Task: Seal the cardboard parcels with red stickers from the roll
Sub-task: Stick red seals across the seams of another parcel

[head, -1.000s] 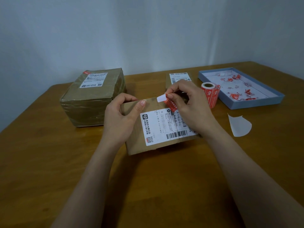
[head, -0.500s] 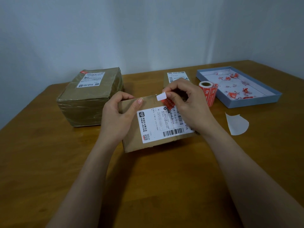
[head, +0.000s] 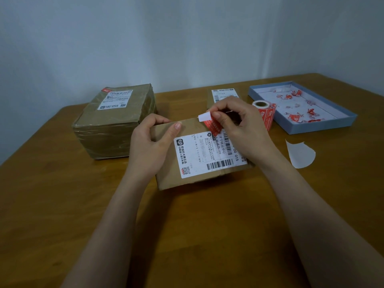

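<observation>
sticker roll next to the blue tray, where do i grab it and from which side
Grip the sticker roll around its round body near the top, coming from above. It stands upright on the table with its white core facing up, so the curved sides are free. Come from the near right: the right hand crowds its left and the blue tray lies behind on its right.
</observation>
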